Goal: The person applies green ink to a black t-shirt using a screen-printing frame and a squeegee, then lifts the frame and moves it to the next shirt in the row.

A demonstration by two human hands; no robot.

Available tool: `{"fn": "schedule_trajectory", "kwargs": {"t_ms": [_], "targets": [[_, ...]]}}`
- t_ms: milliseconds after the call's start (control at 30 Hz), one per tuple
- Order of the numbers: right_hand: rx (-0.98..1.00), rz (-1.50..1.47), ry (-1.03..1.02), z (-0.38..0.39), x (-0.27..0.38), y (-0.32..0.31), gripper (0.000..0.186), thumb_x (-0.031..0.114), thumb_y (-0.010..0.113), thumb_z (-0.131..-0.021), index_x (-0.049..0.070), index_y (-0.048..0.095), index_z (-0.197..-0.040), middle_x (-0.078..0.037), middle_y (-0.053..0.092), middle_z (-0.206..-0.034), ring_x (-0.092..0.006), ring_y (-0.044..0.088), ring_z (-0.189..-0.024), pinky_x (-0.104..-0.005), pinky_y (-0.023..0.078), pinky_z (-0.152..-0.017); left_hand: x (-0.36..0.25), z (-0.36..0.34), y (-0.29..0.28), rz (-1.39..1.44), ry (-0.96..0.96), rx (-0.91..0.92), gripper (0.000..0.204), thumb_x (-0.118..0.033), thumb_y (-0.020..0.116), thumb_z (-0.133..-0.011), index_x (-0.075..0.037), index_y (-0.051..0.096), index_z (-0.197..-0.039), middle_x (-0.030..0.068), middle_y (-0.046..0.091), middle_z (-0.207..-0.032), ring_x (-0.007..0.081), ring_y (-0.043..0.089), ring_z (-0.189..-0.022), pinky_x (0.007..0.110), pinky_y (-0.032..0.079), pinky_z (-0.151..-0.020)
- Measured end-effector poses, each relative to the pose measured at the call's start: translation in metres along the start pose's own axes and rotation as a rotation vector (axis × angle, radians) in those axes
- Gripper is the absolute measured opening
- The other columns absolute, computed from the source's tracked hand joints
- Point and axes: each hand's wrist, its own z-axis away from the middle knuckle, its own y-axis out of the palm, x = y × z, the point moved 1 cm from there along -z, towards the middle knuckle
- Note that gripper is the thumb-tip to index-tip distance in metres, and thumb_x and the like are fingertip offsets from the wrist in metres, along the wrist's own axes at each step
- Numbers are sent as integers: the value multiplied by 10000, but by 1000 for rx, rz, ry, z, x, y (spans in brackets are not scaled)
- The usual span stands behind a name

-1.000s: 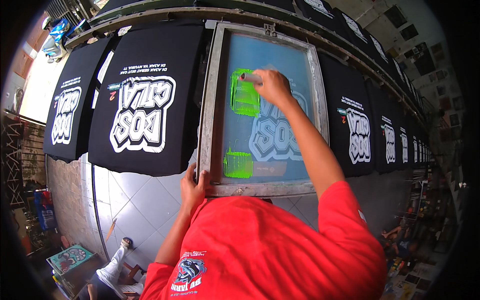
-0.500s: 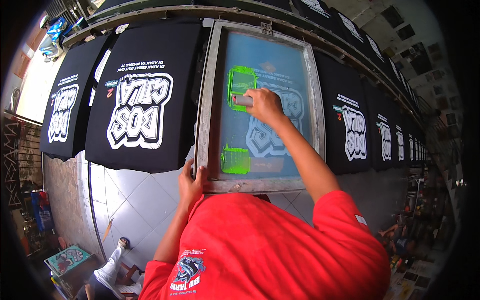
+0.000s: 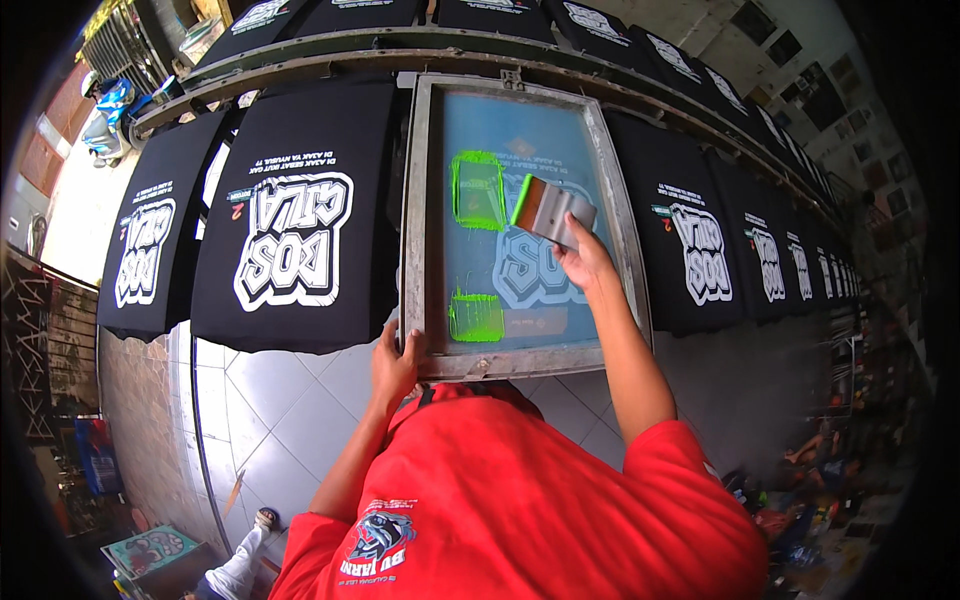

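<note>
1. One squeegee (image 3: 556, 211) sits in the right hand (image 3: 584, 256), which is closed on its lower right side, thumb laid over the grey face.
2. The squeegee is above the mesh (image 3: 545, 130), just up and left of that hand's wrist. Its green-coated edge points left, away from the fingers; as seen, its longer axis runs left to right, dipping toward the right.
3. The left hand (image 3: 395, 368) is at the near left corner of the one frame (image 3: 414, 220), thumb and fingers parted there; part of it is hidden, so I cannot tell whether it grips.
4. The frame's long axis runs away from the left hand, up the view.
5. Two ink patches (image 3: 478, 190), both green, lie on the mesh: one left of the right hand and slightly higher, one up and right of the left hand.
6. Two black shirts (image 3: 292, 228) lie beyond the left hand, leftward; three larger ones and smaller others run off right of the right hand.
</note>
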Motion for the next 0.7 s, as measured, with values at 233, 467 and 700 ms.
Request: {"fn": "schedule_trajectory", "kwargs": {"t_ms": [233, 467, 700], "targets": [[-58, -215, -28, 70, 8, -71, 321, 293, 675, -835, 155, 553, -1099, 30, 596, -997, -98, 548, -869, -265, 466, -666, 61, -38, 21, 199, 37, 1, 478, -296, 535, -923, 73, 474, -1220, 204, 644, -934, 234, 634, -756, 319, 500, -680], [-241, -11, -263, 102, 33, -188, 487, 268, 656, -825, 27, 513, -1223, -55, 568, -1204, -198, 508, -1145, -349, 334, -1021, 8, -29, 14, 268, -29, 100, 306, -289, 473, -971, 9, 534, -946, 30, 545, -699, 81, 504, -585, 256, 432, -503], [-187, -47, -171, 103, 26, -231, 450, 235, 659, -820, 50, 522, -1207, -51, 587, -1152, -203, 536, -1099, -362, 367, -988, -19, -19, -1, 226, -119, 108, 319, -294, 487, -966, -13, 492, -816, -9, 457, -579, 66, 427, -508, 266, 370, -430]]}}
